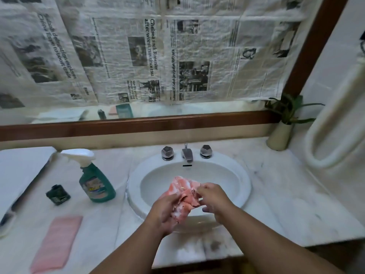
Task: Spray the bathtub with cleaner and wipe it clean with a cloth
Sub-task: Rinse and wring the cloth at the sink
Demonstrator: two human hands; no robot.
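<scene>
A household bathroom: a white oval washbasin, its chrome faucet and two knobs at 12 o'clock, sits in a marble surface below a wood-framed mirror papered with newspaper; a green cleaner spray bottle stands at 9 o'clock.

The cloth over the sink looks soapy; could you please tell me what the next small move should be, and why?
Probably free the right hand and turn a knob to rinse it. The left hand and right hand both grip the cloth above the sink, white suds show on it, and no water seems to run from the spout.
</scene>
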